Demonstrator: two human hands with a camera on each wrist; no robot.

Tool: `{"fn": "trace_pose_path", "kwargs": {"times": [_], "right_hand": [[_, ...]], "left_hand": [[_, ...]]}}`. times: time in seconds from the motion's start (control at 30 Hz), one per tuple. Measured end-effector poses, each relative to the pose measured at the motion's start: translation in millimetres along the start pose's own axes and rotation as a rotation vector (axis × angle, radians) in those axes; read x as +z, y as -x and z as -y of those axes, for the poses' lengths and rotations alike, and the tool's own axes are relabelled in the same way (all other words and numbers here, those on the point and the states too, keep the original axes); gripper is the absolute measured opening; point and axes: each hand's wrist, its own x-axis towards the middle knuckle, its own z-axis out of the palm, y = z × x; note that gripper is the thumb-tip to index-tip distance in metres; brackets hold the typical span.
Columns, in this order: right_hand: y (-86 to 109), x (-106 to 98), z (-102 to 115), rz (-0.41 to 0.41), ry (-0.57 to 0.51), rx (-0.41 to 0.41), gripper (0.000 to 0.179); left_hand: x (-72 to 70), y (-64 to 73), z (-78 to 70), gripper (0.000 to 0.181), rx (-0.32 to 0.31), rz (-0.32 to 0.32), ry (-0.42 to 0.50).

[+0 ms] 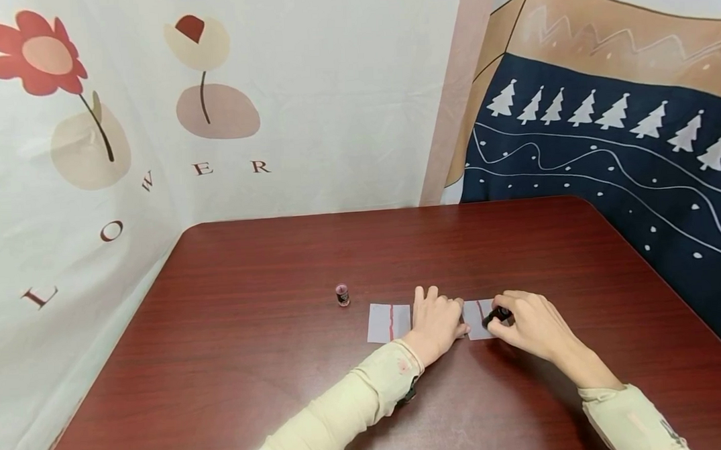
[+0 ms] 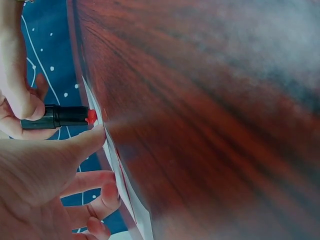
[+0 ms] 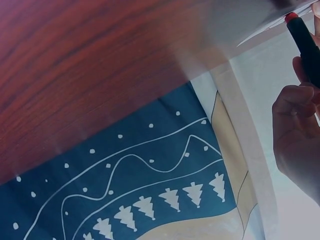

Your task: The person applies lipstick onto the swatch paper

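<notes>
Your right hand [image 1: 537, 325] pinches a black lipstick [image 1: 496, 316] between thumb and fingers, its red tip touching the right card [image 1: 477, 318] on the table [image 1: 282, 363]; the left wrist view shows the tip [image 2: 91, 116] meeting the paper's edge. Your left hand [image 1: 438, 322] lies flat with fingers straight and spread a little, pressing the paper down between the two cards. The left card [image 1: 389, 322] already bears a red stroke down its middle, and the right card shows one too, partly hidden by your hands. The lipstick is probably light and stiff in its tube, but the waxy tip looks soft and would likely smear or snap under hard pressure, so hold the tube low on its black barrel and keep the touch gentle. The cards look thin, light and apt to slide on the polished wood, which is why a flat palm close to the stroke serves well. A small capped item [image 1: 342, 295], possibly the lipstick's cap or a little bottle, stands apart to the left; I cannot tell which. No brand shows on the tube. The only readable writing is on the wall cloth [image 1: 153, 180]: the letters L, O, W, E, R beside a printed flower.
</notes>
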Motion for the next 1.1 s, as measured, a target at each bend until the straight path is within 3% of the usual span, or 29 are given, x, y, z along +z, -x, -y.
{"fn": "trace_pose_path", "kwargs": {"times": [1.1], "right_hand": [[-0.1,-1.1,2.6,0.007,-0.005,0.0,0.01]], "left_hand": [[0.6,-0.2,-0.5,0.029,-0.008,-0.004,-0.011]]}}
